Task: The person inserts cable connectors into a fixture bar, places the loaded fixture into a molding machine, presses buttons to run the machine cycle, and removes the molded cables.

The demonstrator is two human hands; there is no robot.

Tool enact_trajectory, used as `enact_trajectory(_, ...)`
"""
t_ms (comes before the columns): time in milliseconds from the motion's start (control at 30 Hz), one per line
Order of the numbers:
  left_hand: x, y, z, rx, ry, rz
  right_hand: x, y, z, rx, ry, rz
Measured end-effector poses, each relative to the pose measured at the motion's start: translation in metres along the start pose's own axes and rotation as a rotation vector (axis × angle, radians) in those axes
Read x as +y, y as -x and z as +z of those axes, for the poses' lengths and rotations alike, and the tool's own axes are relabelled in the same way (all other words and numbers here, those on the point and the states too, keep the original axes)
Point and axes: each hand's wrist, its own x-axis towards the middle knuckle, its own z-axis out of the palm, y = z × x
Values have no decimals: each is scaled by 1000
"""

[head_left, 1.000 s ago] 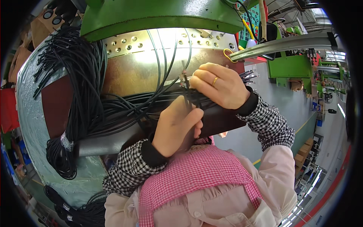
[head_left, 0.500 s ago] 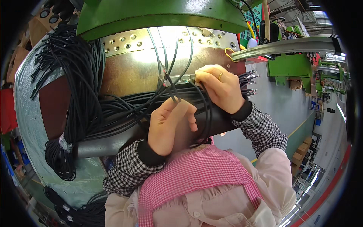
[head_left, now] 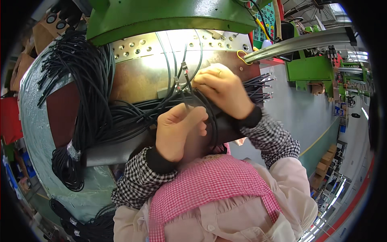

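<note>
Pinching two tipped black cables (head_left: 187, 80) in the curled left hand (head_left: 172, 131). Holding the right hand (head_left: 221, 90) half closed just right of the tips (head_left: 185, 68); cannot tell on what, if anything. Cannot tell finished from unfinished among loose cables (head_left: 135, 108) beyond or the bundle (head_left: 84, 84) at left.

R hand (head_left: 219, 90): blurred; fingertips partly hid., so exact grip n/c.
L hand (head_left: 173, 133): thumb & fingers smeared; stretch of two dk cables (head_left: 186, 97) inside fist hid.
Cable ends (head_left: 185, 69): v. sm.; terminal detail can't be made out.
Long blk bundle (head_left: 137, 107): mid-part hid. by hands.
Grey block (head_left: 162, 94): part-hid. behind cables; kind unclear.
Green housing (head_left: 173, 24): cut off, far edge.
Thin cables (head_left: 168, 64): far ends hid. under housing.
Red item (head_left: 11, 119), L: cut by dk rim; kind unclear.
Shirt (head_left: 195, 226): cut off, near edge.
Cartons (head_left: 322, 163), R: too sm. for detail.
</note>
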Motion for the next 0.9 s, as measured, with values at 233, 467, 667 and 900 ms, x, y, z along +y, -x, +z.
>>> enact_trajectory(233, 13, 6, 11, -137, -135, -103, -15, -15, -20, 14, 188, -253)
enact_trajectory(467, 15, 7, -8, -169, -17, -75, 5, 19, -11, 123, -244, 304)
enact_trajectory(667, 16, 5, -6, -198, -9, -60, 5, 23, -8, 143, -195, 284)
enact_trajectory(900, 17, 0, -10, -233, -97, -58, 5, 21, -10, 133, -177, 237)
